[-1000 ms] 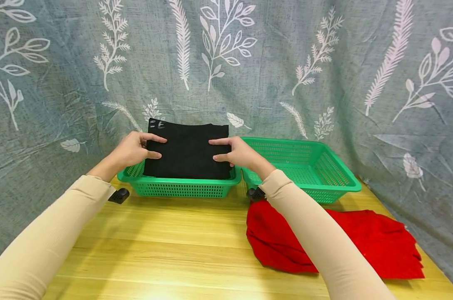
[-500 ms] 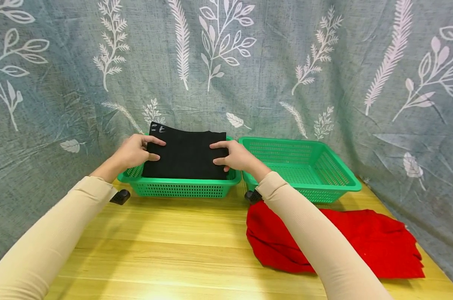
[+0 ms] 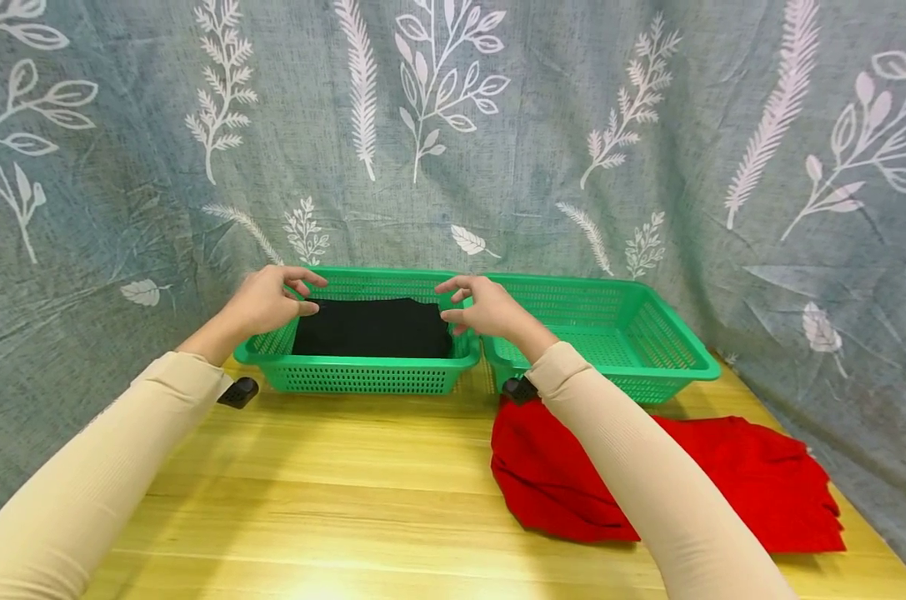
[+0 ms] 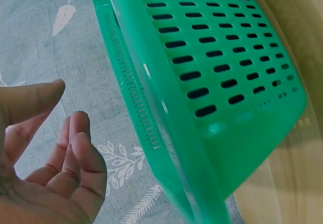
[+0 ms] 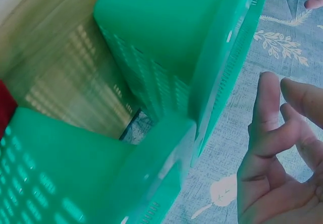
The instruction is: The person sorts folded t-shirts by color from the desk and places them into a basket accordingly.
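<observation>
Folded black cloth lies inside the left green basket. My left hand is over that basket's left end, thumb and fingers parted around nothing, beside the cloth's left edge. Over the basket's right end is my right hand, near the cloth's right edge, also holding nothing. The left wrist view has my left hand beside the basket rim with bare fingers. In the right wrist view the fingers of my right hand are loosely bent above the rims.
A second green basket stands right beside the first, its rim close to it. Red cloth lies bunched at the right of the wooden table, partly under my right arm. A patterned grey-blue curtain hangs behind.
The black cloth, held upright between both hands a second ago, has gone down into the left basket. Both hands have let go of it; the right hand has moved slightly right.
</observation>
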The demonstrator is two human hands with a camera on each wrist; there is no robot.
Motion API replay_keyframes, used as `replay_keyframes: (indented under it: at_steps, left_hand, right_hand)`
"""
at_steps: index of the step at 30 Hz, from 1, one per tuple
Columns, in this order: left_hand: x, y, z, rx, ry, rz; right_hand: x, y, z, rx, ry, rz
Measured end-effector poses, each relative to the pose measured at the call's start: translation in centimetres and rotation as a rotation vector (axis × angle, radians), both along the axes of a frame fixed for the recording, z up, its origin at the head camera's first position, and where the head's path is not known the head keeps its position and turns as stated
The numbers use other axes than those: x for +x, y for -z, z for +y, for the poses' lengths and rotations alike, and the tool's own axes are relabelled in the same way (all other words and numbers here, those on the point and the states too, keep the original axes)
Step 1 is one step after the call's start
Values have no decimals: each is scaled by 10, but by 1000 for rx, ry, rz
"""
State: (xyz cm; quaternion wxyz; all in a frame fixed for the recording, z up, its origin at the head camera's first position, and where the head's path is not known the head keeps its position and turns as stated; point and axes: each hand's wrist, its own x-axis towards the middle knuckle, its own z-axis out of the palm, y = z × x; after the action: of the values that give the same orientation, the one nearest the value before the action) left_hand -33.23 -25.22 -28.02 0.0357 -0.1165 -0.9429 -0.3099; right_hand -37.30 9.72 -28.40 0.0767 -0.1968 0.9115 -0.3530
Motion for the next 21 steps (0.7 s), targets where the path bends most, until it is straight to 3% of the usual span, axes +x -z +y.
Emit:
replay_keyframes:
  at_steps: [21]
  left_hand:
    - [10,2,29,27,116,-34]
  right_hand:
    - [23,4,28,-7,-29,9]
